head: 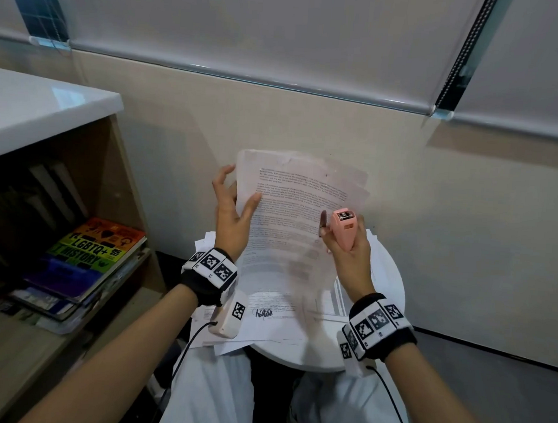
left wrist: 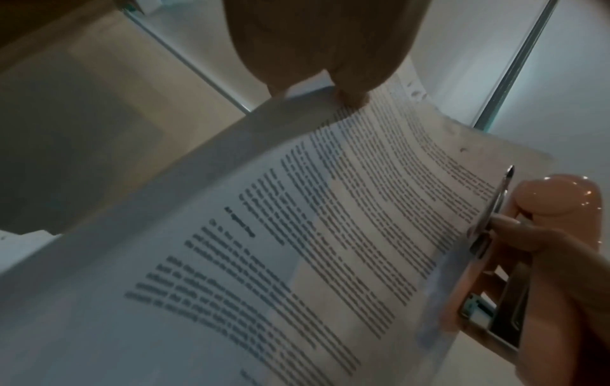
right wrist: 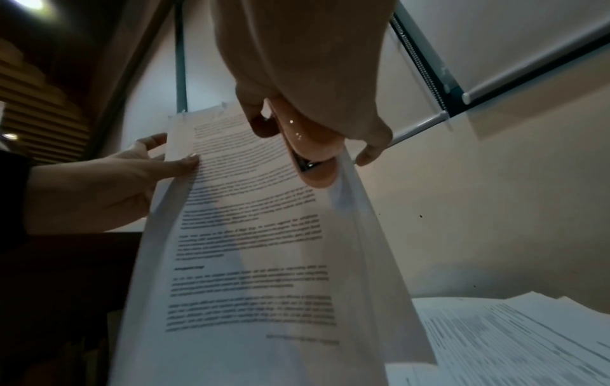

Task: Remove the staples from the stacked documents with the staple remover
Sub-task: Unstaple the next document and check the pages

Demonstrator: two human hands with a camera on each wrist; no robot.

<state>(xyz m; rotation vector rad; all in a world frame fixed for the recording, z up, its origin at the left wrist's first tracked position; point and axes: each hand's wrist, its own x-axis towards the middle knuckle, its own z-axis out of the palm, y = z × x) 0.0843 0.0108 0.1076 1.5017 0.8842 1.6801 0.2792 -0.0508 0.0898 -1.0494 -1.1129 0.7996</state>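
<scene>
A stapled document (head: 290,212) of printed pages is lifted upright over the table. My left hand (head: 241,185) pinches its left edge, thumb on the front page and fingers behind. In the left wrist view the thumb (left wrist: 350,88) presses the document (left wrist: 297,235) near its top. My right hand (head: 338,237) grips a pink staple remover (head: 344,227) against the document's right edge, its metal blade pointing up. From the left wrist, the staple remover (left wrist: 557,201) lies beside the page edge. The right wrist view shows the staple remover (right wrist: 313,151) against the document (right wrist: 257,235). No staple is visible.
A round white table (head: 389,318) under the document carries loose printed sheets (head: 216,335), also seen as a paper pile (right wrist: 511,339) at lower right. A wooden bookshelf (head: 125,174) with stacked books (head: 92,257) stands close on the left. The wall is right behind.
</scene>
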